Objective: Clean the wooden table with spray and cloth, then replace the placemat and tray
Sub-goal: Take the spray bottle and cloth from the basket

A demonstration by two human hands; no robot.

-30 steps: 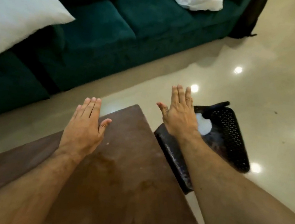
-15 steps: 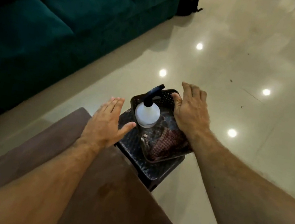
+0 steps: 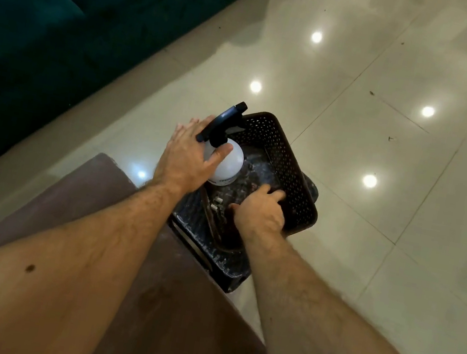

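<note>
At centre frame the left hand (image 3: 187, 157) wraps the neck and shoulder of the white spray bottle (image 3: 226, 164): the thumb lies across the bottle's front and the fingers curve round behind, just under the black trigger head (image 3: 223, 123). Slightly lower and to the right, the right hand (image 3: 260, 209) reaches down into the dark perforated basket (image 3: 283, 160), its fingers bent onto whatever lies on the bottom; whether they have closed on anything I cannot tell. The bottle stands in the basket's left end, and the basket sits on a low dark stool (image 3: 228, 269) on the tiled floor (image 3: 372, 232).

The brown wooden table (image 3: 169, 321) fills the lower left and centre of the frame, its top bare where it shows between the forearms, with a faint darker patch. Judged from this, cleaning has not begun: the supplies are only being picked up, and spraying, wiping and putting back the placemat and tray all remain.

The cloth is presumably under the right hand, but the basket floor is dim and blurred. No placemat or tray is in view. The dark green sofa (image 3: 53, 4) at upper left is cut off by the frame.
</note>
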